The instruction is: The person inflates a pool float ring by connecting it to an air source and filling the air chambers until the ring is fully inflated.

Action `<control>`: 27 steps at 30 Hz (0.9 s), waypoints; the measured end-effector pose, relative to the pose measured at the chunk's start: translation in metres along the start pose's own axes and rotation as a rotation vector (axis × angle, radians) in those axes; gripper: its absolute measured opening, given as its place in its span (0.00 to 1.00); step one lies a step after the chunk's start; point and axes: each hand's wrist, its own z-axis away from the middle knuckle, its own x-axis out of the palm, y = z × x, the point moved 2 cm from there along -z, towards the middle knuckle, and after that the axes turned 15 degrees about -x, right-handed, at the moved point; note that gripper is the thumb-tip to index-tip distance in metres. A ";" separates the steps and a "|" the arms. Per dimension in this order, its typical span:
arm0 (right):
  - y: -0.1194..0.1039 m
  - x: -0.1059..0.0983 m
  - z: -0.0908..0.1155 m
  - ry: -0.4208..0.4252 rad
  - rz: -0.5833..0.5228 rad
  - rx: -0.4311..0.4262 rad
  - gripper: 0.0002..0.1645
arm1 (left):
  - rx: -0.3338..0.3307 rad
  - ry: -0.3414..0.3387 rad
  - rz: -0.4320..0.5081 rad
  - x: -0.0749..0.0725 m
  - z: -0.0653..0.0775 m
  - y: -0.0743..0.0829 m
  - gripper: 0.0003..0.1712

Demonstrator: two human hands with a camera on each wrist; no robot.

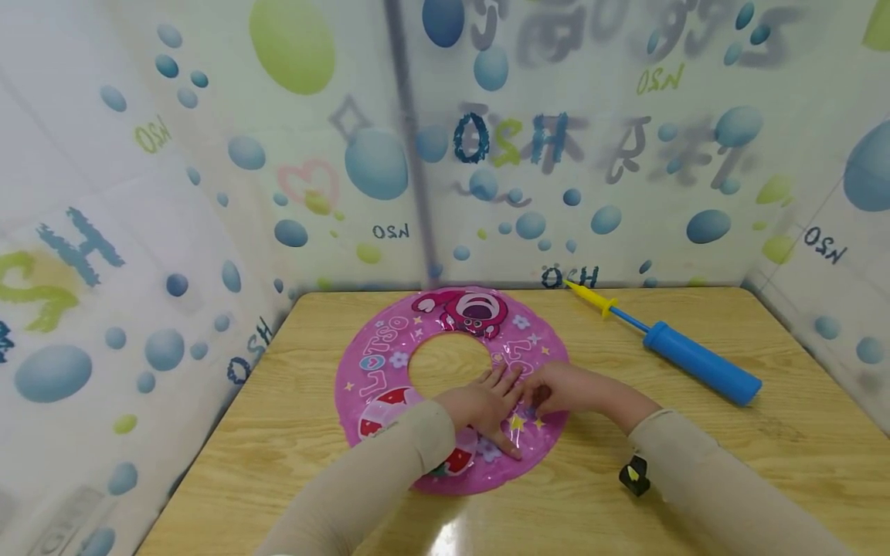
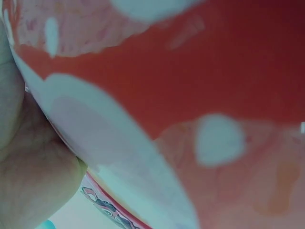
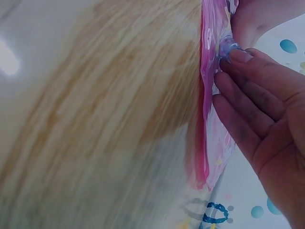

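Centrally, a pink inflatable ring [image 1: 368,363] lay flat on the wood-grained worktop [image 1: 278,417], its printed face upward; seen from the right wrist, its outer edge looked thin and creased. The left hand [image 1: 487,405] rested palm down on the right-hand part of the ring, fingers spread and pointing away from the body and to the right, the forearm crossing the near side. Just beside it, at the outer right of the ring, was the right hand [image 1: 559,388]: thumb and forefinger met on a clear valve [image 3: 227,46], apparently in a pinch, with the remaining fingers bent close to the ring's edge.

Key relation: the valve lay directly at the right fingertips, between that hand and the left hand's spread fingers. The right hand was therefore judged the better placed to work it, the left to steady the ring. The ring, being round, offered no long axis; that of the valve could not be told beneath the fingers.

Well apart, beyond the right forearm, a blue pump [image 1: 702,363] lay aslant, its long axis running from the barrel at near right to a yellow nozzle [image 1: 589,296] at far left; the right hand was the nearer to it.
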 end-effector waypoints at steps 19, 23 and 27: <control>-0.003 -0.001 -0.005 -0.058 0.114 0.044 0.09 | 0.013 0.007 0.004 -0.002 0.002 0.000 0.68; -0.004 -0.002 -0.007 -0.081 0.092 0.061 0.09 | 0.011 0.003 0.011 -0.003 0.002 0.000 0.69; -0.003 -0.002 -0.008 -0.082 0.079 0.043 0.10 | 0.005 -0.002 0.013 -0.003 0.005 0.000 0.69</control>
